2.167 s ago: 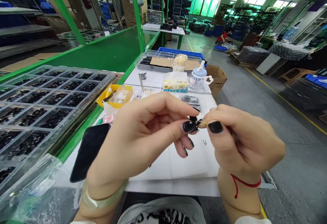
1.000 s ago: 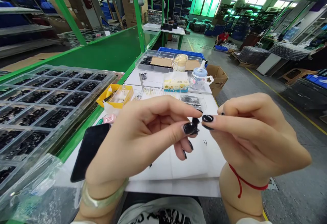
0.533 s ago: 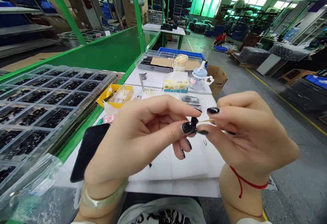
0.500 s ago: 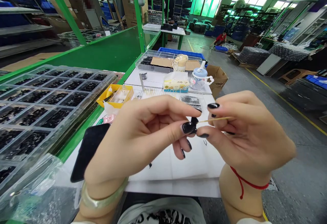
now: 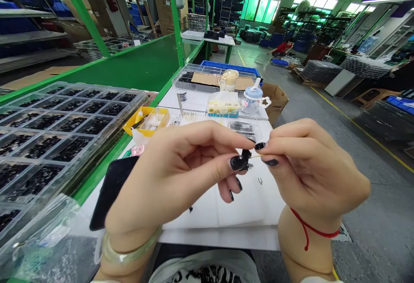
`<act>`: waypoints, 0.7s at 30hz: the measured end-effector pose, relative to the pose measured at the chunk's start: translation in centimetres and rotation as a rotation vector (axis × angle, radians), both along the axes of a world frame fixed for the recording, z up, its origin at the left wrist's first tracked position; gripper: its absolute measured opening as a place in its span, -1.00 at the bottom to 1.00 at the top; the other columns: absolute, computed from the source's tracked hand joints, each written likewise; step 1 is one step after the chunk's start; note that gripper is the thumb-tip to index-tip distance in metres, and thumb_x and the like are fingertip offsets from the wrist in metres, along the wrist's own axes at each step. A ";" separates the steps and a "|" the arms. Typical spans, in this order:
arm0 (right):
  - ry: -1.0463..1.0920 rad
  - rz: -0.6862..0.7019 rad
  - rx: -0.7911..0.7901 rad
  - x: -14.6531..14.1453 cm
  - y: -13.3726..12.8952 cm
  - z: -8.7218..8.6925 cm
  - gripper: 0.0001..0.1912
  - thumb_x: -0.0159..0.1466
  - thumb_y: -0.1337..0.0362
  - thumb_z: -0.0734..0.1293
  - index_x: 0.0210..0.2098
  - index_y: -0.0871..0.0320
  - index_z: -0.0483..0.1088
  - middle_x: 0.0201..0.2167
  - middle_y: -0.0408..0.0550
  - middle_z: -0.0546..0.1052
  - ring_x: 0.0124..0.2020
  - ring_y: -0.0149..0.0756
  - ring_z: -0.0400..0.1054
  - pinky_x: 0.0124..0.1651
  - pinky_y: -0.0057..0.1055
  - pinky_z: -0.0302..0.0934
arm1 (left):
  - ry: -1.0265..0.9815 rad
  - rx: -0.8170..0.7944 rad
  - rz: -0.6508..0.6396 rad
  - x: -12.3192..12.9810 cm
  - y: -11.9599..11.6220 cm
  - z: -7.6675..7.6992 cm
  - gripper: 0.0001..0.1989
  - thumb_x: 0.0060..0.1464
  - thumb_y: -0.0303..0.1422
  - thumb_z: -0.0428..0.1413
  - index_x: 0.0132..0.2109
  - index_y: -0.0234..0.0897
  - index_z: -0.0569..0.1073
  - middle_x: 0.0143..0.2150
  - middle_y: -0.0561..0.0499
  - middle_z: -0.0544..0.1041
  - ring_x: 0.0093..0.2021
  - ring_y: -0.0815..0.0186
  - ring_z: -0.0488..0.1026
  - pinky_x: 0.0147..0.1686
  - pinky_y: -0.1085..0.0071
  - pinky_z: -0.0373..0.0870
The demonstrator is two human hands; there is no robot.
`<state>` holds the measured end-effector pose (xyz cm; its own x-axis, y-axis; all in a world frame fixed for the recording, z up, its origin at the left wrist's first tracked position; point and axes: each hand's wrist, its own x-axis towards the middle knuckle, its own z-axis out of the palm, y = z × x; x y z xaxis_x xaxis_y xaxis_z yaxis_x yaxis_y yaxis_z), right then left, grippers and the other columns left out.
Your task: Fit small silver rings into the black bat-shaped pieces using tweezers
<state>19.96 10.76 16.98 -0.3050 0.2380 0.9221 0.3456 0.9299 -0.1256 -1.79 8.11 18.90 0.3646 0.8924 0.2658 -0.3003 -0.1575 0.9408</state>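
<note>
Above the white table (image 5: pixel 220 214), my left hand (image 5: pixel 174 175) pinches a small black part (image 5: pixel 246 155) between thumb and forefinger. My right hand (image 5: pixel 313 175) grips a thin yellowish stick (image 5: pixel 256 156) with thumb and forefinger, its tip against the black part. Most of the stick is hidden behind the right fingers, and the part's full shape is covered by the left fingertips. A tiny black two-pronged piece (image 5: pixel 260 181) lies on the table below the right fingertips. Another small black bit (image 5: pixel 190 209) lies under my left hand.
Left of the table stands a divided clear tray (image 5: pixel 76 108) of small black parts. A black phone (image 5: pixel 111 188) lies partly behind my left wrist. Farther back are a yellow bin (image 5: pixel 129 123), upright thin sticks (image 5: pixel 194 116), a tissue pack (image 5: pixel 223 104) and a cup (image 5: pixel 252 100).
My right fingers have closed together and shifted towards the black part, now gripping the stick close to its tip. My left hand has stayed nearly still with the part.
</note>
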 end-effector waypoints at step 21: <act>0.045 0.033 0.018 -0.1 0.3 -0.3 -0.71 0.28 0.65 0.43 -0.14 0.18 0.57 -0.27 -0.09 0.60 -0.29 -0.38 0.44 -0.27 -0.38 0.43 | 0.018 0.013 0.004 -0.1 0.0 -0.1 -0.74 0.29 -0.62 0.27 -0.12 -0.15 0.77 -0.39 0.16 0.70 -0.48 0.45 0.66 -0.42 0.68 0.66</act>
<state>19.83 11.02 16.73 -0.2709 0.2116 0.9391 0.3092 0.9430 -0.1233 -1.85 8.15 18.83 0.3660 0.8903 0.2710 -0.2824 -0.1713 0.9439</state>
